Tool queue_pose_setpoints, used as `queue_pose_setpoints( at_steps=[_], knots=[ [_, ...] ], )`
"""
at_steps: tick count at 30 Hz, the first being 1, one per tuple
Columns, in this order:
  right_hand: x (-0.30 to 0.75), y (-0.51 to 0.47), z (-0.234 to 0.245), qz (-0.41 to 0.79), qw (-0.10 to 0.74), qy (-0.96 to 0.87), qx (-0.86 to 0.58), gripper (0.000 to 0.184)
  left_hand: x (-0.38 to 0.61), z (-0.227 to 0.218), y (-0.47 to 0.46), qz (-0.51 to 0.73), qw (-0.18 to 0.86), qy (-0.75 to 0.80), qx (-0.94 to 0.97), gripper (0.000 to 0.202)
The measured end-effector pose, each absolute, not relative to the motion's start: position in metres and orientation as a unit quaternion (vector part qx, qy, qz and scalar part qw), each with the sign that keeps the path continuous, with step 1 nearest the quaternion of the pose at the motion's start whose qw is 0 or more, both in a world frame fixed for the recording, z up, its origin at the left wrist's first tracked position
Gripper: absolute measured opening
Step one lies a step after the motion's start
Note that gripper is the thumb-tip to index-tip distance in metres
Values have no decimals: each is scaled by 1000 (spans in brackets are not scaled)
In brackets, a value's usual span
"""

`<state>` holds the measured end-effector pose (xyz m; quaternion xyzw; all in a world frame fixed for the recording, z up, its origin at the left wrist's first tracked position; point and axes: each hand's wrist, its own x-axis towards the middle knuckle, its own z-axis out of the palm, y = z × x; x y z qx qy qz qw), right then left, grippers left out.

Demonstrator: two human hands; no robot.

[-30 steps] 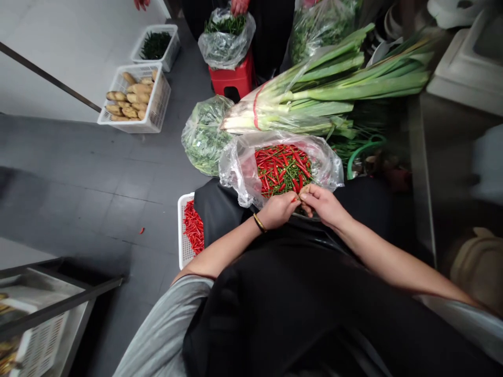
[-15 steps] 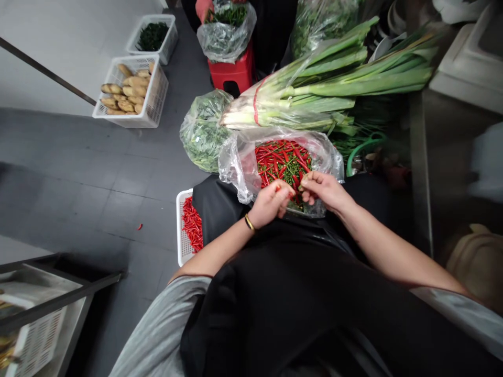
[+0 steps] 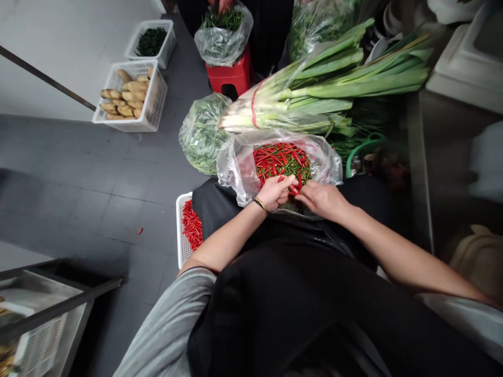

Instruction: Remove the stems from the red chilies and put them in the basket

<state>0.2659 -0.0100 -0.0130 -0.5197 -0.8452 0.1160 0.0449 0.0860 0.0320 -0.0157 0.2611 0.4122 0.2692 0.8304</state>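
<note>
1. Below me is a grey tiled floor (image 3: 98, 173), with a single red chilli scrap (image 3: 140, 230) lying on it. A white wall (image 3: 58, 57) runs along the far left, and a steel counter (image 3: 420, 173) stands on the right.
2. The red chillies (image 3: 281, 165) sit in a clear plastic bag (image 3: 239, 167), which rests against my black apron (image 3: 298, 293).
3. My left hand (image 3: 275, 191), wearing a gold bangle (image 3: 260, 205), and my right hand (image 3: 320, 201) are close together at the bag's mouth, just over the chillies. I cannot tell whether either one is gripping a chilli.
4. Just left of my apron is a white plastic crate (image 3: 178, 225) holding loose red chillies.
5. Directly ahead, a bundle of green leeks (image 3: 314, 94) tied with a red band lies beside a bagged heap of greens (image 3: 202, 136) and a coiled green hose (image 3: 359, 152).
6. Farther off are a red stool (image 3: 228, 78) with a bag on it, a co-worker's hand (image 3: 220, 4), and a white basket of pale tubers (image 3: 155, 99).
7. A metal cart (image 3: 58, 298) stands at lower left.
</note>
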Motion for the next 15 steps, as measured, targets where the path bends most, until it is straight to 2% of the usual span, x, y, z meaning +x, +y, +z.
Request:
queue_pose_setpoints(
  at_steps=[5,7,9,12,14,15],
  knots=[
    [247,-27,5,252,155,-894,-336,39,82,-22,26,163,891,322,274,43],
    [239,-27,12,329,142,-894,-269,39,77,-27,25,148,899,309,273,43],
    [240,-20,17,391,87,-886,-232,39,71,-31,27,171,896,314,263,42],
    [258,6,12,358,19,-859,-364,36,64,-36,32,252,877,338,232,43],
    [275,31,-1,197,42,-802,-562,42,61,-39,35,292,863,353,214,47],
    [281,42,-9,140,46,-780,-608,43,61,-39,35,294,863,355,209,50]
  ],
)
